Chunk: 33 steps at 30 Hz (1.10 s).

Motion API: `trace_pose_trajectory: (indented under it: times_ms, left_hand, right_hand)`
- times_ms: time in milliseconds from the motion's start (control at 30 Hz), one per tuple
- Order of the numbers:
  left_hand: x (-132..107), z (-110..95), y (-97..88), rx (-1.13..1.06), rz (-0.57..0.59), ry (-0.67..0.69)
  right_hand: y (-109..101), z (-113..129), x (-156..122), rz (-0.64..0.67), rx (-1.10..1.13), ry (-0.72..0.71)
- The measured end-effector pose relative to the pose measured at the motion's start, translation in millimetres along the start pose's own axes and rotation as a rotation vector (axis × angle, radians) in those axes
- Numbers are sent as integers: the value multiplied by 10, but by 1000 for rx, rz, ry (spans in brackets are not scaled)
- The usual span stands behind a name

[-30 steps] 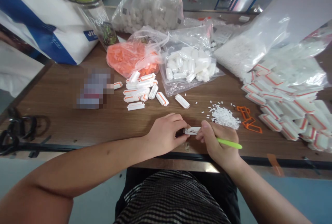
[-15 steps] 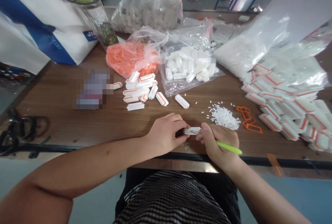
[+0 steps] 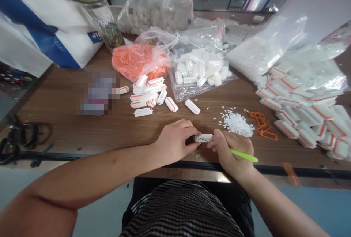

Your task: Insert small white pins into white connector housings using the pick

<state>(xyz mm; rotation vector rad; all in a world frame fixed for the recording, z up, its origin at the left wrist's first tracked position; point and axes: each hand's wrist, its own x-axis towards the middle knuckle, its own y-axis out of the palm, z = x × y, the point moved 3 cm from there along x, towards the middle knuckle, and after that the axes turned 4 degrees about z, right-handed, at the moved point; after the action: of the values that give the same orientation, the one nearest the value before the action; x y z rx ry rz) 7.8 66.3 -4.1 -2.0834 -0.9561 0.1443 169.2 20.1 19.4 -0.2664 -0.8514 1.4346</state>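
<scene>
My left hand (image 3: 175, 140) pinches a small white plastic piece (image 3: 203, 138) near the front edge of the wooden table (image 3: 68, 127). My right hand (image 3: 231, 151) is closed round a thin green-handled tool (image 3: 243, 155) whose tip meets that piece. Just beyond my right hand lies a small heap of tiny white pellets (image 3: 237, 123), with a few orange frames (image 3: 261, 125) to its right. A loose white piece (image 3: 192, 106) lies a little further back.
A cluster of white pieces with orange trim (image 3: 148, 94) sits at centre left. Behind it are a bag of orange parts (image 3: 137, 61) and bags of white parts (image 3: 201, 68). A large pile of finished pieces (image 3: 304, 109) fills the right. A bottle (image 3: 100, 14) and white-blue bag (image 3: 49, 25) stand back left.
Both hands stay in place on the white piece. The green tool's handle has tilted a little to the right.
</scene>
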Motion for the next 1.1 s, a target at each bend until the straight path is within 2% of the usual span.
trace_pose_trajectory:
  times_ms: [233,633,833,1100]
  left_hand:
    - [-1,-3,-13,-3,-25,8]
    - [0,-4,-20,-23,-22,16]
    - [-1,6,-12,-11,-22,7]
    - [-6,8,-10,-6,-43,16]
  right_hand:
    - [-34,-80,-45,-103,54,87]
    - [-8,-60,-15,-48,27,35]
    - [-8,-50,27,-19,49,110]
    - [-8,-104,-29,-108,80,111]
